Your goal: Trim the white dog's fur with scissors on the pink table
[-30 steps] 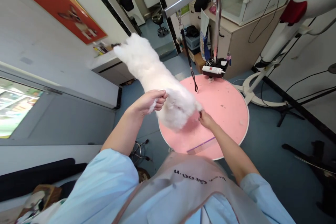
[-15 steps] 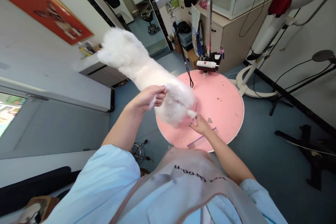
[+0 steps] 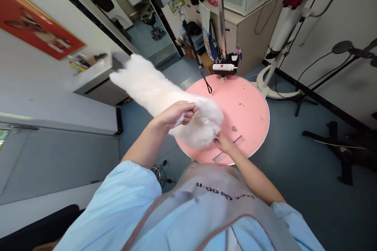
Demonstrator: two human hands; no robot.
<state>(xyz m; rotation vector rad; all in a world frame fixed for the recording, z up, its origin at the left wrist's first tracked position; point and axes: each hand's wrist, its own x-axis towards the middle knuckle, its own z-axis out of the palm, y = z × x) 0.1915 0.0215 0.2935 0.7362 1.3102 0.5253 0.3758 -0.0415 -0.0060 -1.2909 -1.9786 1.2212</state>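
Note:
A white fluffy dog (image 3: 159, 90) stretches from the pink round table (image 3: 250, 113) toward the upper left, its far end beyond the table's rim. My left hand (image 3: 181, 113) is closed in a fist over the dog's back. A white tuft shows below its fingers; whether it is the tail or loose fur I cannot tell. Low at the dog's near right end, my right hand (image 3: 223, 142) has its fingers closed at the fur of a hind paw. The fur partly hides those fingertips and the paw.
A comb with a purple spine (image 3: 228, 148) lies near the table's front edge. Hair clumps (image 3: 234, 128) dot the tabletop. A black loop leash (image 3: 203, 72) hangs from the metal grooming arm (image 3: 220, 11). A white bottle (image 3: 224, 67) rests on the black holder at the back.
My view has turned, shifting the room leftward. The dog's far end has changed pose and sits lower. The paw seen at my right hand is now mostly covered by fur.

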